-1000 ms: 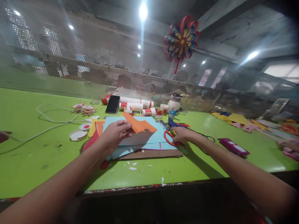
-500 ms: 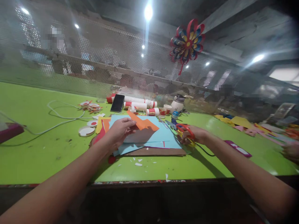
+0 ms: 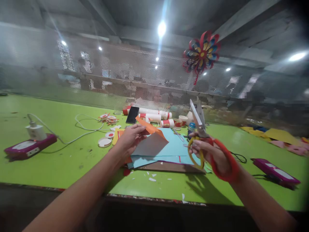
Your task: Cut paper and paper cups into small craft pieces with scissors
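Note:
Between the thumb and fingers of my left hand [image 3: 132, 137] is a piece of orange paper [image 3: 150, 128], held above a stack of light blue paper [image 3: 166, 149]. Its upper edge is irregular and it casts a shadow on the blue sheets. My right hand [image 3: 210, 151] is closed on a pair of scissors [image 3: 200, 120] with one yellow and one red handle. The scissors point upward with their blades parted, to the right of the stack and away from the orange paper.
White paper scraps [image 3: 152, 179] lie near the table's front edge. Behind the stack are a phone [image 3: 132, 115], paper cups [image 3: 167, 123] and a blue-lidded jar [image 3: 191, 127]. Purple power strips [image 3: 277, 172] lie at both sides, with a white cable [image 3: 72, 141] at left.
My right hand has raised the scissors from beside the stack and turned them blades upward. The left hand still holds the orange paper. The camera view has shifted.

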Tool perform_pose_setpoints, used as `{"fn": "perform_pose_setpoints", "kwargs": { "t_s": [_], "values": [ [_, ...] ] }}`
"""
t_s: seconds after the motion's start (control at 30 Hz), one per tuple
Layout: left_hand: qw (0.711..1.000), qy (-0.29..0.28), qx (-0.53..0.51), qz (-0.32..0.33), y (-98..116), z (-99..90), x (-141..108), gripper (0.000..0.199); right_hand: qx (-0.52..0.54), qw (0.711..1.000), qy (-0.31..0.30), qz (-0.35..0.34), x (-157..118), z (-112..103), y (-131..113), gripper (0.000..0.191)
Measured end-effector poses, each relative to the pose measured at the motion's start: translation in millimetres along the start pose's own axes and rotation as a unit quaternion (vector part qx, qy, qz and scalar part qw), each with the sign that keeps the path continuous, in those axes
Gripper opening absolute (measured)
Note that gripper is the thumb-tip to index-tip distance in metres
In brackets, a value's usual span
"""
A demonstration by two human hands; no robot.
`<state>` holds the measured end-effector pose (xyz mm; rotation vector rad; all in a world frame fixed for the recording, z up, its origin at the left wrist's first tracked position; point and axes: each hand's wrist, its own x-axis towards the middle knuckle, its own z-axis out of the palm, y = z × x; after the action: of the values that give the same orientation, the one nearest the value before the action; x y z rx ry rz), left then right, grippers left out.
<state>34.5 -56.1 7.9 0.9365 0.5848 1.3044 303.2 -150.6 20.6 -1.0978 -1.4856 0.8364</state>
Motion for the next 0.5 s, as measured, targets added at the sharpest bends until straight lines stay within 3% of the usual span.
{"fn": "perform_pose_setpoints", "kwargs": {
  "t_s": [0.13, 0.27, 0.37, 0.5],
  "values": [
    [0.998, 0.031, -0.024, 0.044, 10.4, 0.7, -2.8, 0.013, -0.082, 0.994, -0.063, 0.017, -21.7, 33.0, -10.7, 0.030],
    [0.993, 0.036, -0.064, 0.091, 17.5, 8.1, -7.5, 0.013, -0.202, 0.977, -0.073, -0.012, -45.5, 52.4, -17.2, 0.041],
    [0.989, 0.041, -0.082, 0.112, 21.0, 14.1, -12.1, 0.011, -0.219, 0.969, -0.107, -0.030, -48.3, 62.4, -20.2, 0.042],
    [0.991, 0.040, -0.069, 0.104, 26.3, 22.2, -19.4, 0.009, -0.219, 0.971, -0.090, -0.016, -45.3, 75.5, -22.7, 0.045]
  ]
}}
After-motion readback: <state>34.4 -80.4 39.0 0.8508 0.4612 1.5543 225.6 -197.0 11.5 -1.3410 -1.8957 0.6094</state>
